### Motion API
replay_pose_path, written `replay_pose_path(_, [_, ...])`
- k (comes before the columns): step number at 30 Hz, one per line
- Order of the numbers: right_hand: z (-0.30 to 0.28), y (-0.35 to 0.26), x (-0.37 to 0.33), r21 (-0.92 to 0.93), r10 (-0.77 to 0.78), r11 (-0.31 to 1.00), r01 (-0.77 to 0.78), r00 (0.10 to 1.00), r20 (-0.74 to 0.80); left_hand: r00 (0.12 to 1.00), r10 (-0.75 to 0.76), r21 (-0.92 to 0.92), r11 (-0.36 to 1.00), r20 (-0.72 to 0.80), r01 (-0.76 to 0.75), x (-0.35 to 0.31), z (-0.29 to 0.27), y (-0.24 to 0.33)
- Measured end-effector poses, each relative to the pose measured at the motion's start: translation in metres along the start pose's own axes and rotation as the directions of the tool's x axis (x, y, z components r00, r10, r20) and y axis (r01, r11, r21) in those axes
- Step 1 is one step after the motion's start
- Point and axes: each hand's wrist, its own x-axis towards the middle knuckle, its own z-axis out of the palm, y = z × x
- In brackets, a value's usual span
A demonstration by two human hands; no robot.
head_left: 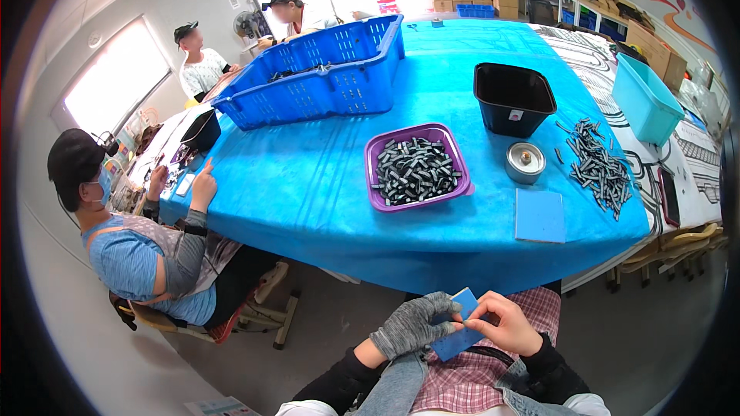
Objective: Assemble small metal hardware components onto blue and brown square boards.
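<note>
Over my lap, my left hand (412, 327), in a grey fingerless glove, closes round a thin blue rectangular pad (453, 347). My right hand (510, 325) is bare and pinched, its fingertips meeting the left fingers over the pad. Whatever lies in that pinch is too small and covered to make out. Beyond my hands, a purple tub (374, 177) on the table is full of small black-and-grey pieces (416, 169). A similar blue pad (540, 216) lies flat near the table's front edge, with a round metal tin (526, 163) behind it.
A blue cloth (308, 185) covers the table. Loose black-and-grey pieces (597, 166) are heaped at the right, by a black bin (515, 100). A large blue crate (316, 77) stands far left, a turquoise bin (647, 100) far right. A co-worker (146, 239) sits at the left; two people are farther back.
</note>
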Motion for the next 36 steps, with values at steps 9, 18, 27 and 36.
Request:
replay_pose_path(9, [0.000, 0.005, 0.006, 0.044, 0.037, 0.998, -0.036, 0.999, -0.001, 0.999, -0.014, 0.002, 1.000, 0.046, 0.014, 0.006, -0.004, -0.008])
replay_pose_path(18, [-0.002, 0.007, 0.010, 0.030, 0.018, 0.999, -0.018, 1.000, -0.002, 0.993, 0.070, 0.095, 0.994, -0.091, -0.062, 0.008, 0.004, -0.013])
replay_pose_path(27, [-0.001, 0.008, 0.011, 0.039, 0.025, 0.999, -0.025, 1.000, -0.006, 0.999, 0.050, 0.037, 0.998, -0.010, -0.050, 0.008, -0.002, -0.009])
replay_pose_path(36, [-0.003, 0.005, 0.011, 0.035, 0.020, 0.999, -0.019, 1.000, -0.012, 0.988, 0.112, 0.170, 0.981, -0.103, -0.093, 0.009, 0.003, -0.012])
